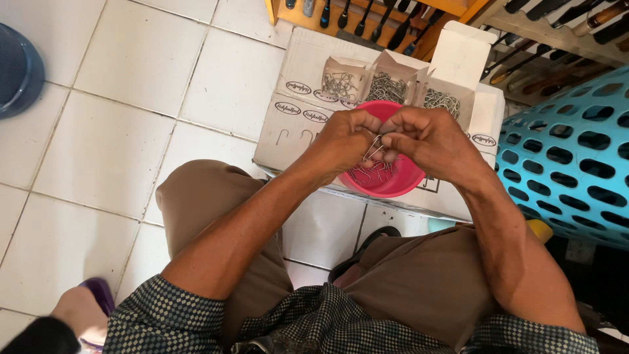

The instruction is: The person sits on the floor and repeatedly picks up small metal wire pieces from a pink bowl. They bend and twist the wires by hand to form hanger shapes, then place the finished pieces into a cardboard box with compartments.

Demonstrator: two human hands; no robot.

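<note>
My left hand (344, 141) and my right hand (429, 141) meet over a pink plastic bowl (400, 183), fingers pinched together on a small bunch of metal hooks (375, 152). More loose hooks lie in the bowl under my hands. The bowl rests on a flat white cardboard box (298, 128) in front of my knees. Behind the bowl stand three small open cartons (386, 85) filled with the same metal hooks.
A turquoise perforated plastic basket (576, 157) stands at the right. Wooden racks with tool handles (380, 19) run along the top. A dark blue tub (16, 72) sits at the far left. Another person's foot in a purple sandal (85, 305) is at the lower left. White floor tiles surround the box.
</note>
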